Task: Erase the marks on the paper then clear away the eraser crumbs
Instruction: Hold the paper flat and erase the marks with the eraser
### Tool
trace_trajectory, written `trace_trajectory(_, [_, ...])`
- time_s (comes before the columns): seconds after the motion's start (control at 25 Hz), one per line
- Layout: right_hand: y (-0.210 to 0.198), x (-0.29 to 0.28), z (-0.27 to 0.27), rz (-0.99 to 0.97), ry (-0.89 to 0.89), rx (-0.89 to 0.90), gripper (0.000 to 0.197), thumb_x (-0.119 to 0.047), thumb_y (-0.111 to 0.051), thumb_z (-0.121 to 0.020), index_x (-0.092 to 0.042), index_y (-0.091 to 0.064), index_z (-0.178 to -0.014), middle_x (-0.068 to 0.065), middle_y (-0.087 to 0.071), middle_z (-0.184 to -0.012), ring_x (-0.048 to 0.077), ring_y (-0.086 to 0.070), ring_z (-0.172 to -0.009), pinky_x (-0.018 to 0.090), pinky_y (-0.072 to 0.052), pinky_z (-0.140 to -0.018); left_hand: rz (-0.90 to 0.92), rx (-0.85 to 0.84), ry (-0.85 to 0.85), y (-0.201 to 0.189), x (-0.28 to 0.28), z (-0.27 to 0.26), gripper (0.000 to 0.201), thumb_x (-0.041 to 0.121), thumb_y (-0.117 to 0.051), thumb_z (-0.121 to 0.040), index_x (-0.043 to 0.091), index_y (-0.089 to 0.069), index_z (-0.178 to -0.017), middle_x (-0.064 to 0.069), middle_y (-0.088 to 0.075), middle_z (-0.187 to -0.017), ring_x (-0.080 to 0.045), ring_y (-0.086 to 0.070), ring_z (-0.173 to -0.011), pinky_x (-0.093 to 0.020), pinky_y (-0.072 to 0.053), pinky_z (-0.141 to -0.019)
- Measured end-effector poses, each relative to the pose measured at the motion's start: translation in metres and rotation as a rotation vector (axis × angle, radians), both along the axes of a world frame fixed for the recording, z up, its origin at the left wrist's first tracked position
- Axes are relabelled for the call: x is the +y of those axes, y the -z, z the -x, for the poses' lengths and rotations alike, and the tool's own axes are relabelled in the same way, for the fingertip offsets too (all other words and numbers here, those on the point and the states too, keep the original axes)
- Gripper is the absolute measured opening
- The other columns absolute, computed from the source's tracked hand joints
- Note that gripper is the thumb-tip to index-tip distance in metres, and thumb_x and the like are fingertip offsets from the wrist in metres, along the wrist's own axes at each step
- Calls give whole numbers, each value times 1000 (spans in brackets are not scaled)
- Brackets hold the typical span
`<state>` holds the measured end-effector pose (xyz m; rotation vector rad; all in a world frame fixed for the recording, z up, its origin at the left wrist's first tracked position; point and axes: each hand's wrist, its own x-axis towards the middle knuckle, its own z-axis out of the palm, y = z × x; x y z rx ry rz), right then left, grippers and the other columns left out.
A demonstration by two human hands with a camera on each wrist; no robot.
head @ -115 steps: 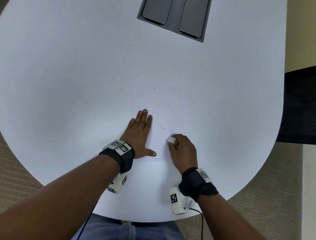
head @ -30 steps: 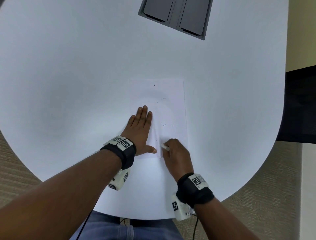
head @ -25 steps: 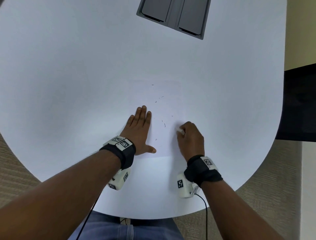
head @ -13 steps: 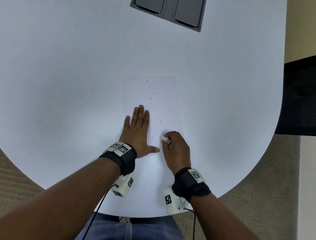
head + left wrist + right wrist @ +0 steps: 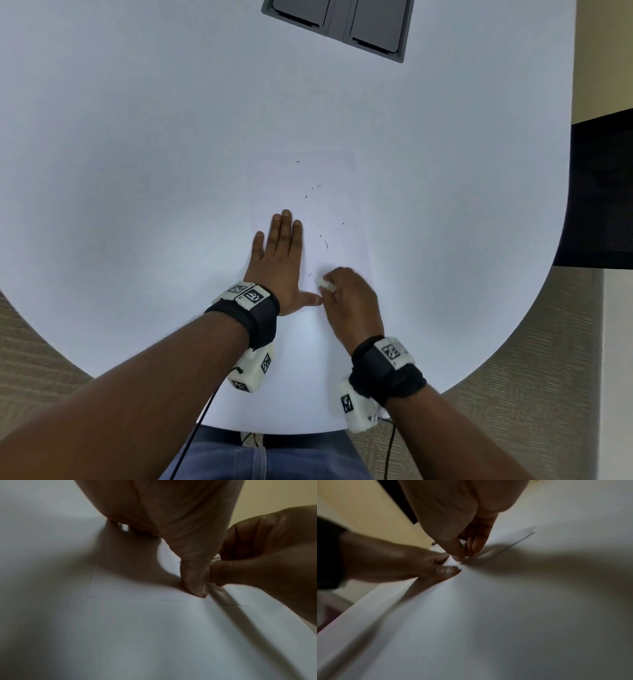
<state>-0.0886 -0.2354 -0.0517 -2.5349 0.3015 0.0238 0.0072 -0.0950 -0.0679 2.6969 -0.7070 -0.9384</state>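
Meanwhile, the paper [image 5: 337, 192] is pinned flat-fingered by the left hand [image 5: 279, 263]; the eraser [image 5: 323, 283], pinched by the right hand [image 5: 349, 298], could crumple it if pressed hard.

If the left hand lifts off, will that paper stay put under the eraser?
Probably not. The paper looks like one thin loose sheet on a smooth table, so it would likely slide or buckle. The left hand lies flat on it while the right hand pinches the eraser.
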Motion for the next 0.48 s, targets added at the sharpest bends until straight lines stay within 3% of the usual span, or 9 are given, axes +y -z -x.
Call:
trace_trajectory(0.08, [2, -1, 2, 34, -23, 6, 10, -7, -68, -84, -12, -60, -87, -2, -61, -80, 14, -55, -71, 18, -35, -62, -2, 4, -2, 0, -1, 0, 143, 83, -61, -67, 10, 27, -152, -8, 44, -155, -24, 39, -143, -52, 9, -122])
trace_trajectory(0.28, [4, -18, -22, 4, 268, 72, 10, -18, -64, -86, -14, -55, -88, -5, -59, -83, 13, -51, -70, 23, -36, -64, -18, 2, 9, -1, 0, 0, 142, 81, -62, -68, 9, 28, -152, -9, 45, -154, -25, 40, -143, -52, 10, -122])
trace_trajectory(0.48, [-2, 16, -12, -100, 214, 77, 11, -15, -65, -85, -15, -54, -84, -5, -56, -80, 12, -53, -70, 25, -43, -61, 8, 7, 5, 0, 0, -1, 139, 80, -60, -69, 9, 26, -153, -9, 42, -156, -24, 38, -144, -53, 6, -123])
